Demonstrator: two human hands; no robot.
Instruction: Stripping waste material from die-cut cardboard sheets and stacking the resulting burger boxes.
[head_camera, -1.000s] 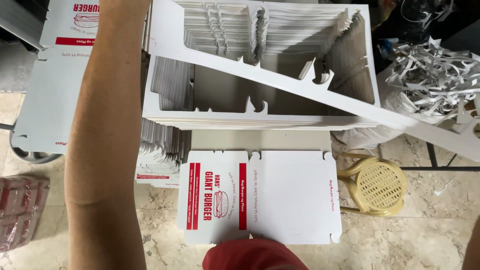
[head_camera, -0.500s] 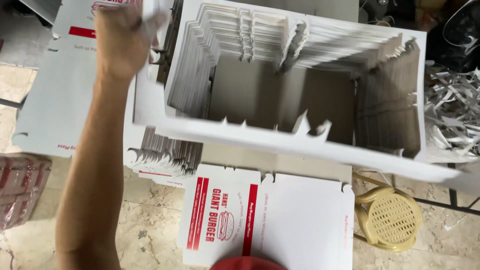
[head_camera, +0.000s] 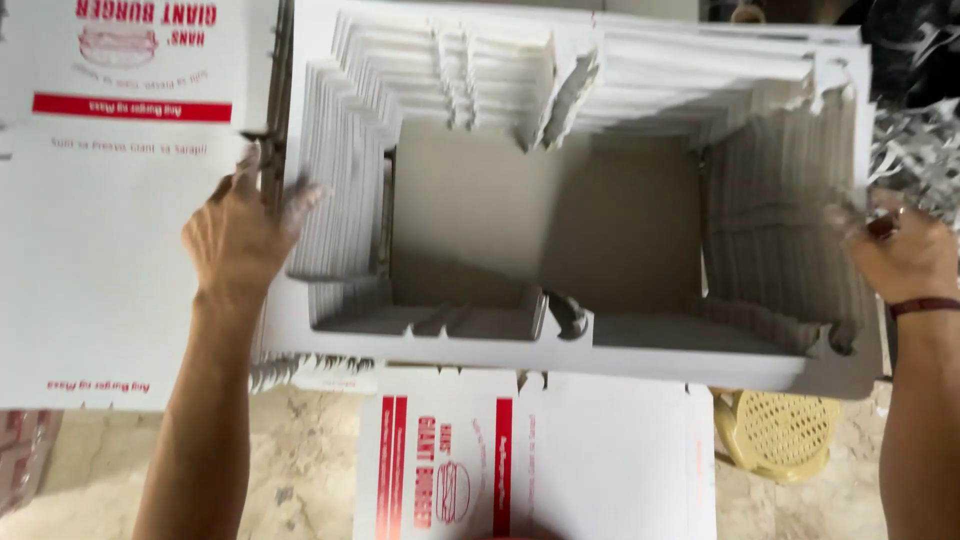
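Note:
A thick stack of white die-cut cardboard frames (head_camera: 600, 355) fills the middle of the view, with a rectangular hole cut through its centre. My left hand (head_camera: 240, 235) grips the stack's left side, fingers spread over the edge. At the far right my right hand (head_camera: 900, 255), with a dark band on the wrist, holds the stack's right side. The stack lies flat and level between both hands.
A pile of white printed carton sheets with red stripes (head_camera: 90, 250) lies to the left. Another flat printed carton blank (head_camera: 540, 460) lies below on the stone floor. A yellow plastic stool (head_camera: 785, 430) stands lower right. Shredded cardboard scraps (head_camera: 920, 140) pile up at the right.
The stack has swung from a tilted position to flat and level. My left hand came down from the top to the stack's left edge, and my right hand now shows on its right edge.

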